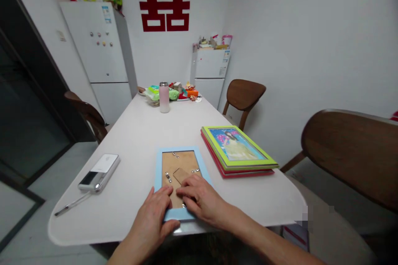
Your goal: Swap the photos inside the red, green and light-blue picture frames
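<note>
A light blue picture frame (178, 152) lies face down near the table's front edge, its brown backing board and small metal clips showing. My left hand (154, 215) rests on the frame's near left corner, fingers laid flat on the backing and thumb curled round the front edge. My right hand (199, 198) lies on the lower part of the backing, fingers bent and pressed down beside the brown stand flap. Whether anything sits under those fingertips is hidden.
A stack of frames (238, 151), green on top of red, lies to the right. A white power bank (99, 172) with its cable lies at left. A pink bottle (164, 97) and packets stand at the far end. Wooden chairs (351, 153) surround the white table (139, 132).
</note>
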`<control>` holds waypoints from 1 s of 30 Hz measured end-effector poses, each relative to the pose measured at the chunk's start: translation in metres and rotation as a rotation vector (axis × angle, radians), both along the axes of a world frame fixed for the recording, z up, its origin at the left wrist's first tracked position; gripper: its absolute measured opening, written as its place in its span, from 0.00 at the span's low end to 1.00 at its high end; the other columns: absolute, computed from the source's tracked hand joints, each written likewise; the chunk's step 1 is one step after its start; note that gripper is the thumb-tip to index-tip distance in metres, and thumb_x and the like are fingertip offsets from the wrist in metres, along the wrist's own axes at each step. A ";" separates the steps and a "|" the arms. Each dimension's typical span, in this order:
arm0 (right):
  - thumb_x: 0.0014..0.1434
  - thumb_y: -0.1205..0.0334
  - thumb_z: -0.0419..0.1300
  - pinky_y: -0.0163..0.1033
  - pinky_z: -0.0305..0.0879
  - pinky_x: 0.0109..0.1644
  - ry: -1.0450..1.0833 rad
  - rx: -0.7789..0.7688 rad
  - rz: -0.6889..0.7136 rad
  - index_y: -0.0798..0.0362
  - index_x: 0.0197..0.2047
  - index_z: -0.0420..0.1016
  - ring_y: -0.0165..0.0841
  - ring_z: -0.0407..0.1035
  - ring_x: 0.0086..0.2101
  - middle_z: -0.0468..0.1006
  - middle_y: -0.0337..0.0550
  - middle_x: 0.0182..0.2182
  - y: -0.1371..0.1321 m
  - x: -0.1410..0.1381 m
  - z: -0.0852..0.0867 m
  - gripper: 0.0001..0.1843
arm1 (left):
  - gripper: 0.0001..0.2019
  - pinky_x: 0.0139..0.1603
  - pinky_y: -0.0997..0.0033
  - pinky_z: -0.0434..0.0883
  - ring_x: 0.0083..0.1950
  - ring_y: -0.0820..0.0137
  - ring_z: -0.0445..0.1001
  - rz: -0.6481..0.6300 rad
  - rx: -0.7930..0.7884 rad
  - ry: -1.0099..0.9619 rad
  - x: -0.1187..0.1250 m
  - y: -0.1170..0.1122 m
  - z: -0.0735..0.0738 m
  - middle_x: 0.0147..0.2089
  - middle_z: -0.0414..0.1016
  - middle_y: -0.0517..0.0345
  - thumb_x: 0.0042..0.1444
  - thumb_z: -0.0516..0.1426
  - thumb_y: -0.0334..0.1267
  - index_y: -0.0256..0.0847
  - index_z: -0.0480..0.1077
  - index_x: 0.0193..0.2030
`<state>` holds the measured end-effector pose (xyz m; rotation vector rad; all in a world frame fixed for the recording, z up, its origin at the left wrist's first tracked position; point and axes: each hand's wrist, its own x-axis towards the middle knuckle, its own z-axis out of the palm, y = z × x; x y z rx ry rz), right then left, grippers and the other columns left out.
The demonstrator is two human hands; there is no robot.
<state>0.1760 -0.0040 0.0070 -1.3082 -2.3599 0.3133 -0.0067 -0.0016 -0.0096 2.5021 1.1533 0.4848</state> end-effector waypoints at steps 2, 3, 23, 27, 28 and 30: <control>0.53 0.67 0.49 0.36 0.55 0.40 0.002 -0.004 -0.057 0.52 0.38 0.72 0.31 0.60 0.36 0.70 0.42 0.32 0.012 -0.009 -0.003 0.12 | 0.20 0.57 0.49 0.50 0.54 0.60 0.61 0.021 -0.016 -0.023 0.000 -0.003 0.001 0.50 0.66 0.48 0.43 0.58 0.35 0.39 0.63 0.45; 0.53 0.66 0.49 0.35 0.55 0.41 -0.008 -0.004 -0.087 0.52 0.38 0.72 0.31 0.60 0.36 0.70 0.42 0.32 0.019 -0.013 -0.005 0.12 | 0.21 0.57 0.49 0.49 0.54 0.60 0.61 0.028 -0.024 -0.031 0.000 -0.004 0.002 0.50 0.66 0.48 0.43 0.58 0.34 0.39 0.62 0.47; 0.50 0.63 0.52 0.30 0.55 0.35 -0.101 -0.050 -0.174 0.51 0.26 0.75 0.28 0.65 0.30 0.75 0.39 0.25 0.060 -0.042 -0.008 0.10 | 0.14 0.58 0.51 0.47 0.54 0.61 0.60 0.045 -0.086 -0.105 0.001 -0.007 0.005 0.52 0.64 0.48 0.41 0.58 0.32 0.39 0.64 0.38; 0.52 0.62 0.49 0.32 0.56 0.36 -0.078 -0.039 -0.382 0.53 0.36 0.73 0.30 0.67 0.34 0.76 0.44 0.32 0.088 -0.031 -0.013 0.13 | 0.14 0.58 0.51 0.47 0.55 0.61 0.59 0.044 -0.082 -0.082 0.000 -0.007 0.004 0.53 0.63 0.46 0.40 0.60 0.33 0.37 0.64 0.35; 0.52 0.62 0.49 0.33 0.56 0.36 -0.078 -0.041 -0.438 0.53 0.36 0.73 0.32 0.67 0.35 0.76 0.45 0.33 0.096 -0.028 -0.014 0.13 | 0.14 0.58 0.51 0.47 0.55 0.61 0.59 0.046 -0.081 -0.075 0.000 -0.008 0.004 0.53 0.63 0.46 0.40 0.60 0.33 0.37 0.64 0.36; 0.51 0.62 0.49 0.34 0.56 0.35 -0.083 -0.054 -0.529 0.53 0.34 0.73 0.34 0.68 0.34 0.76 0.46 0.32 0.111 -0.024 -0.018 0.13 | 0.15 0.58 0.50 0.47 0.55 0.61 0.59 0.050 -0.079 -0.062 0.001 -0.009 0.005 0.53 0.63 0.45 0.40 0.60 0.33 0.37 0.64 0.37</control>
